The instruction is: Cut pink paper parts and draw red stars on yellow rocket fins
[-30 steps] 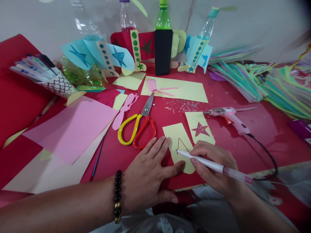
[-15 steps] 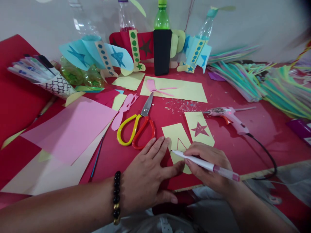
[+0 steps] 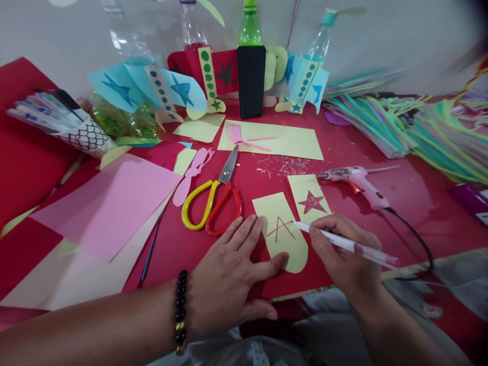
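Note:
My left hand lies flat with fingers spread, its fingertips and thumb side pressing the edge of a pale yellow paper piece with one rounded end. Thin red-brown lines on that paper form part of a star. My right hand is closed around a white marker with a pinkish end; its tip touches the paper at the right end of the crossing line. Just behind lies a second yellow piece bearing a coloured-in star. Yellow-and-red-handled scissors rest beyond my left fingertips.
A pink glue gun with a black cord lies at right, near bundled pastel strips. Pink paper and a pen holder are at left. Decorated bottles and a black phone stand along the back wall.
My right hand and the marker have moved right across the paper. A crossing line now runs over the earlier peak shape. My left hand has stayed in place.

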Demonstrator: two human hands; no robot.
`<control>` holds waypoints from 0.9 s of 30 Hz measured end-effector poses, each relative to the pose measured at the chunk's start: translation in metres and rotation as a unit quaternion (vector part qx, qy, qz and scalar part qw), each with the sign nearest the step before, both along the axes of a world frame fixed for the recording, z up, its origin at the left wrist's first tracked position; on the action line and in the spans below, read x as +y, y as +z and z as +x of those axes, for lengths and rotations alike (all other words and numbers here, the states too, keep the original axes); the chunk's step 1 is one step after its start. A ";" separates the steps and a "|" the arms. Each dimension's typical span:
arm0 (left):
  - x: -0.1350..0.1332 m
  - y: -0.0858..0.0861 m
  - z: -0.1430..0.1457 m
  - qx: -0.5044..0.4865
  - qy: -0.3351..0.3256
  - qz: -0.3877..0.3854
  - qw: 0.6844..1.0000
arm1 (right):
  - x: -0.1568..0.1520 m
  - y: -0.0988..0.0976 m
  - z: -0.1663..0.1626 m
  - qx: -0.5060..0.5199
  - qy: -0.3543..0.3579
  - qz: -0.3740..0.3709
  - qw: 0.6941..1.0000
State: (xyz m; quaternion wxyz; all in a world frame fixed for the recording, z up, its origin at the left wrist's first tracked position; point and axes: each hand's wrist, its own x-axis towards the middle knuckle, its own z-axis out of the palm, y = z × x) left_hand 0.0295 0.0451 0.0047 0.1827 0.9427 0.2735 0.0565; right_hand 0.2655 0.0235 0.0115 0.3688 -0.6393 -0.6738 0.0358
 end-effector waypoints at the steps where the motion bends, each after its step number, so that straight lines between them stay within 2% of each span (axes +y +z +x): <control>1: 0.000 0.000 0.000 -0.001 0.000 -0.001 1.000 | 0.000 0.000 0.000 -0.002 -0.007 0.002 1.000; 12: 0.000 -0.001 0.000 0.005 0.001 -0.001 1.000 | -0.001 -0.001 0.000 -0.006 -0.026 0.007 1.000; 27: 0.000 -0.003 0.001 -0.006 -0.003 0.016 1.000 | -0.004 0.004 -0.001 0.004 0.111 0.004 0.994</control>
